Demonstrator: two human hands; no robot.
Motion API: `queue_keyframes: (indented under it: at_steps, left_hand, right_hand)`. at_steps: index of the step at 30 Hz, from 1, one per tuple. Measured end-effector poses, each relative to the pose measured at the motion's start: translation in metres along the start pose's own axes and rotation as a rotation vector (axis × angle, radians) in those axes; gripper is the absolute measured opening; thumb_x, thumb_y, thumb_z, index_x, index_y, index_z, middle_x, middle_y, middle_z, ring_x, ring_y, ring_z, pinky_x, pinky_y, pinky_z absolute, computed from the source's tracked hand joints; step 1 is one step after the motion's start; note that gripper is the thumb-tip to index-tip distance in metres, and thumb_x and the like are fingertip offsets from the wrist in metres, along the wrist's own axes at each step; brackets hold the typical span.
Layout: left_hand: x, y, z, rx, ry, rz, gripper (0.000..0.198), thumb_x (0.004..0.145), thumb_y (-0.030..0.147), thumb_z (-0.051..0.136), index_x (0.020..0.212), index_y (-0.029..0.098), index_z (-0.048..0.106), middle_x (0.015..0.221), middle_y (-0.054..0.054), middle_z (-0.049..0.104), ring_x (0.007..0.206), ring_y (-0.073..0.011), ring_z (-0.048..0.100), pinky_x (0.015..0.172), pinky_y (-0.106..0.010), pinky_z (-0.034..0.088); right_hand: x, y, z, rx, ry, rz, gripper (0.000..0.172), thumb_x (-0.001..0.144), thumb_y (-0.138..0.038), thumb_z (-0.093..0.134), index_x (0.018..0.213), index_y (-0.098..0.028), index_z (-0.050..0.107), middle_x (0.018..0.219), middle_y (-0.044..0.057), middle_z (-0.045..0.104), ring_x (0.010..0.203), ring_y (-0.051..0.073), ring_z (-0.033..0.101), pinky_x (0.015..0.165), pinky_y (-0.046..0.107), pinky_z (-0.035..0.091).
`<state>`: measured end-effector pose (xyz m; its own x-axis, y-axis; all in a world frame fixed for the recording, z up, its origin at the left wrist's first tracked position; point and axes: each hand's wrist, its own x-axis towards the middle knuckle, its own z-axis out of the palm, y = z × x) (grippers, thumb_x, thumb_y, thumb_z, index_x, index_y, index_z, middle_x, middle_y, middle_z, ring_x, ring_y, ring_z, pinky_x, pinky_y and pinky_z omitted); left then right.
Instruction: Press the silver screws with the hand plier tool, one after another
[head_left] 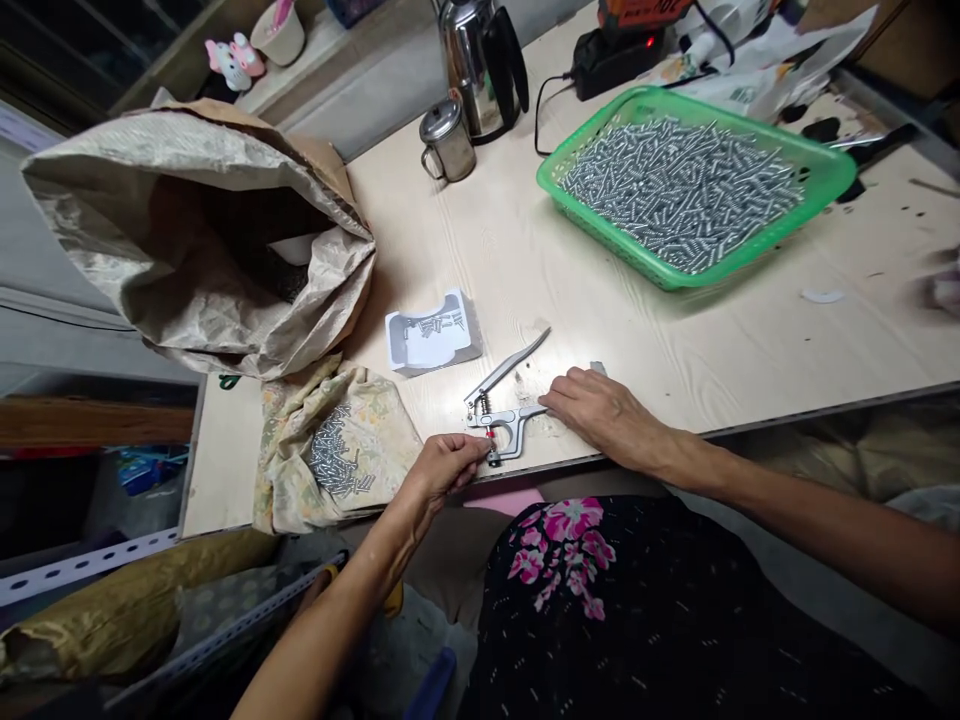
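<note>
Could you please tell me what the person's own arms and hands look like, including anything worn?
The left hand and right hand are ungloved, with no jewellery visible. Both forearms are bare, with no sleeves in view. The white-flecked black garment bears pink flowers.

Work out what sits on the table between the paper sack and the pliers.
In the head view, a small white box holding a few metal pins lies between the paper sack and the pliers.
</note>
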<state>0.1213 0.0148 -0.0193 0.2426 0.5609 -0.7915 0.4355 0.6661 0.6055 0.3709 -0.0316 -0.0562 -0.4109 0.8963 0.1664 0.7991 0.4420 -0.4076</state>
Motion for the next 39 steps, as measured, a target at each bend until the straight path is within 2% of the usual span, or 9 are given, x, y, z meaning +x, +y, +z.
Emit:
queue_keyframes:
  at_steps: [3, 6, 10, 18, 25, 30, 39]
  left_hand:
    - [-0.001, -0.007, 0.003, 0.054, 0.094, 0.082, 0.049, 0.060, 0.061, 0.079, 0.062, 0.014, 0.064, 0.043, 0.007, 0.042, 0.036, -0.0030, 0.025, 0.039, -0.021, 0.012]
    - [0.000, -0.013, 0.006, 0.110, 0.164, 0.150, 0.053, 0.060, 0.065, 0.077, 0.066, 0.013, 0.067, 0.046, 0.007, 0.041, 0.041, -0.0035, 0.026, 0.042, -0.021, 0.014]
    - [0.000, -0.010, 0.006, 0.117, 0.143, 0.117, 0.052, 0.061, 0.063, 0.075, 0.069, 0.013, 0.067, 0.047, 0.008, 0.041, 0.041, -0.0035, 0.026, 0.042, -0.020, 0.015]
    - [0.000, 0.007, 0.008, 0.223, 0.009, 0.000, 0.034, 0.064, 0.047, 0.073, 0.064, 0.017, 0.059, 0.046, 0.008, 0.045, 0.034, -0.0031, 0.030, 0.035, -0.018, 0.021]
    - [-0.002, -0.007, 0.018, 0.041, 0.112, 0.056, 0.035, 0.064, 0.049, 0.073, 0.070, 0.017, 0.058, 0.049, 0.007, 0.052, 0.032, -0.0059, 0.042, 0.032, -0.018, 0.032]
    - [-0.004, -0.012, 0.021, -0.031, 0.147, 0.103, 0.038, 0.061, 0.049, 0.073, 0.070, 0.016, 0.059, 0.050, 0.007, 0.053, 0.032, -0.0070, 0.046, 0.031, -0.019, 0.038]
    - [-0.004, -0.015, 0.020, -0.027, 0.113, 0.116, 0.035, 0.066, 0.049, 0.071, 0.071, 0.017, 0.057, 0.050, 0.007, 0.055, 0.029, -0.0078, 0.047, 0.030, -0.019, 0.038]
  right_hand:
    - [0.000, -0.001, -0.001, 0.018, 0.002, 0.011, 0.027, 0.098, -0.011, 0.037, 0.088, -0.018, 0.061, 0.088, 0.008, 0.060, 0.085, 0.021, 0.047, 0.074, 0.035, 0.037]
    - [-0.001, -0.002, -0.001, 0.028, 0.019, 0.008, 0.025, 0.097, -0.010, 0.038, 0.086, -0.018, 0.060, 0.087, 0.007, 0.060, 0.083, 0.021, 0.046, 0.072, 0.034, 0.036]
    - [-0.001, -0.003, -0.004, 0.034, 0.016, -0.007, 0.022, 0.095, -0.009, 0.041, 0.085, -0.017, 0.059, 0.086, 0.007, 0.059, 0.081, 0.020, 0.046, 0.071, 0.033, 0.035]
    - [0.000, -0.006, -0.006, -0.023, 0.019, -0.005, 0.018, 0.092, -0.007, 0.045, 0.085, -0.017, 0.059, 0.086, 0.007, 0.059, 0.082, 0.021, 0.046, 0.071, 0.032, 0.032]
    - [-0.002, -0.007, 0.002, -0.071, 0.114, 0.004, 0.022, 0.094, -0.008, 0.042, 0.089, -0.017, 0.062, 0.084, 0.007, 0.060, 0.081, 0.021, 0.044, 0.072, 0.032, 0.032]
    - [-0.001, -0.008, 0.003, -0.080, 0.119, 0.018, 0.022, 0.095, -0.009, 0.043, 0.086, -0.016, 0.062, 0.083, 0.007, 0.060, 0.080, 0.021, 0.044, 0.072, 0.032, 0.032]
    - [0.001, -0.011, -0.001, -0.076, 0.097, 0.034, 0.022, 0.095, -0.009, 0.044, 0.084, -0.016, 0.061, 0.085, 0.007, 0.060, 0.079, 0.020, 0.044, 0.071, 0.031, 0.032]
